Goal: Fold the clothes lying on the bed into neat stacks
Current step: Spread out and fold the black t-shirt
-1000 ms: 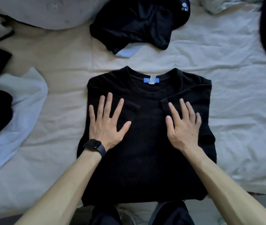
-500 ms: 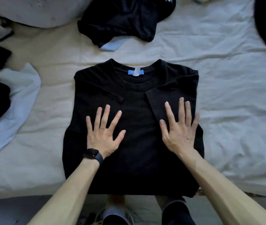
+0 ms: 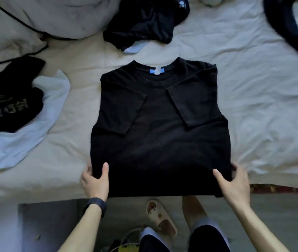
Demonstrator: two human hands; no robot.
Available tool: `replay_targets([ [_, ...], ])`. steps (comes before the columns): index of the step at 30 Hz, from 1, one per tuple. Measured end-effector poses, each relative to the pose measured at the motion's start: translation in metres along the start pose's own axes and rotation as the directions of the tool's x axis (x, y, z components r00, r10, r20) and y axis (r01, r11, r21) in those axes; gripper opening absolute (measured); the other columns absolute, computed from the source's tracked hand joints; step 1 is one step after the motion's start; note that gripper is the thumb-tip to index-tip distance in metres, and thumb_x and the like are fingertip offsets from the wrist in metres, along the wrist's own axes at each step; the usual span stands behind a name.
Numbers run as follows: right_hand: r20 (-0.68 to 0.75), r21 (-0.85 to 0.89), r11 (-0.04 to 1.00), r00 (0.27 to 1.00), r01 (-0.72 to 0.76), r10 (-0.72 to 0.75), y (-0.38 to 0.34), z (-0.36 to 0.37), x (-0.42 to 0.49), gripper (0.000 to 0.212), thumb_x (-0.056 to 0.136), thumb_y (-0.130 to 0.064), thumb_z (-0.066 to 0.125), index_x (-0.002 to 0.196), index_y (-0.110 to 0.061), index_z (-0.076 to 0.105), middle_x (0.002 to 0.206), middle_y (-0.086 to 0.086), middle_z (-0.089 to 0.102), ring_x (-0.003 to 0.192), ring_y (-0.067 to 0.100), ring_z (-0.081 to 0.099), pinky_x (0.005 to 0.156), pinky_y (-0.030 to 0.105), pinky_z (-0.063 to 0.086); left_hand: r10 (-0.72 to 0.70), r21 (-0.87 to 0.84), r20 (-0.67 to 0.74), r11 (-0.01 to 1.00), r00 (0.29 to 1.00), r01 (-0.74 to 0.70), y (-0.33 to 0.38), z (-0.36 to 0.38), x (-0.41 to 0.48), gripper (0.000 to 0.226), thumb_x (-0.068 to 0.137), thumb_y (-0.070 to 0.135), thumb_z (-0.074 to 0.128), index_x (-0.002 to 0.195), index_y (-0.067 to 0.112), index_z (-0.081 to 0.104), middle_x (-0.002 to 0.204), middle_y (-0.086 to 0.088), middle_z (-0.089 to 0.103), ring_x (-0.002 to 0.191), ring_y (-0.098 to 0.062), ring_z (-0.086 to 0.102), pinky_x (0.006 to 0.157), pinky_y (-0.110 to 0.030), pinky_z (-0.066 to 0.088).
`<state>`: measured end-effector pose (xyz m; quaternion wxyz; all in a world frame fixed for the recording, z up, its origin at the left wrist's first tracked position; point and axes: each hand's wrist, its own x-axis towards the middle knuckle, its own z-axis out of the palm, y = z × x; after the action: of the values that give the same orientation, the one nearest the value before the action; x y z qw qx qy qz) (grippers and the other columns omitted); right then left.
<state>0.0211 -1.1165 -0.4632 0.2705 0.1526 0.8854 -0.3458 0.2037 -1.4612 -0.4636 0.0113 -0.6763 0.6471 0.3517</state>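
A black short-sleeved T-shirt (image 3: 160,128) lies flat in the middle of the wrinkled cream bed sheet (image 3: 263,106). Its collar is at the far end and both sleeves are folded inward over the chest. A small blue neck label (image 3: 157,71) shows inside the collar. The near hem reaches the near edge of the bed.

The left hand (image 3: 95,180) holds the shirt's near left corner with the thumb on top of the cloth and the fingers tucked under the side edge, so its grip is clamped on the shirt. The right hand (image 3: 235,182) does the same at the near right corner (thumb on top, fingers curled round the edge), its grip likewise clamped on the fabric. A dark wristband (image 3: 95,204) sits on the left wrist.

Beyond the collar, apart from it, lies a crumpled black garment (image 3: 144,20). On the left, well apart from the shirt, a black garment with gold lettering (image 3: 8,102) rests on a pale blue-white garment (image 3: 26,139). A large grey-white pillow (image 3: 53,15) fills the far left. Below the bed's near edge, a beige slipper (image 3: 161,217) lies on the floor by the person's legs.
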Motion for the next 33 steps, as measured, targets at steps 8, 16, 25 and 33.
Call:
replay_targets([
  [8,0.439,0.021,0.971,0.875,-0.239,0.206,0.052,-0.007,-0.035,0.027,0.079,-0.018,0.085,0.104,-0.021,0.074,0.099,-0.005,0.074,0.092,0.01,0.066,0.081,0.03,0.048,-0.154,0.315,0.571,0.948,0.807,-0.041,-0.069,-0.046,0.001,0.073,0.07,0.057,0.083,0.125,0.013,0.061,0.123,-0.001,0.065,0.107,-0.024,0.062,0.094,-0.037,0.05],
  [16,0.338,0.099,0.963,0.919,-0.251,0.205,0.065,-0.037,-0.093,0.018,0.092,-0.016,0.072,0.108,-0.007,0.073,0.092,0.006,0.076,0.085,0.023,0.071,0.073,0.034,0.054,-0.13,0.091,0.564,0.991,0.815,0.095,-0.112,-0.071,-0.075,0.037,0.093,0.023,0.07,0.123,0.002,0.065,0.107,-0.01,0.067,0.089,-0.024,0.062,0.074,-0.032,0.049],
  [25,0.087,0.313,0.935,0.985,-0.166,0.146,0.024,-0.093,-0.183,0.011,0.099,-0.018,0.064,0.096,-0.009,0.059,0.094,0.01,0.063,0.072,0.022,0.061,0.049,0.029,0.054,-0.124,-0.226,0.426,0.945,0.896,0.238,-0.095,-0.16,-0.133,0.011,0.099,0.026,0.061,0.103,0.015,0.061,0.098,-0.002,0.07,0.074,-0.023,0.07,0.05,-0.026,0.042],
  [33,-0.193,0.409,0.905,0.959,-0.112,0.206,0.015,-0.146,-0.218,0.008,0.094,-0.019,0.069,0.1,-0.013,0.068,0.094,0.01,0.07,0.064,0.022,0.067,0.067,0.034,0.06,-0.098,-0.204,0.298,0.965,0.95,0.164,-0.092,-0.207,-0.15,0.023,0.1,0.028,0.058,0.108,0.009,0.069,0.086,-0.002,0.067,0.076,-0.029,0.065,0.066,-0.036,0.05],
])
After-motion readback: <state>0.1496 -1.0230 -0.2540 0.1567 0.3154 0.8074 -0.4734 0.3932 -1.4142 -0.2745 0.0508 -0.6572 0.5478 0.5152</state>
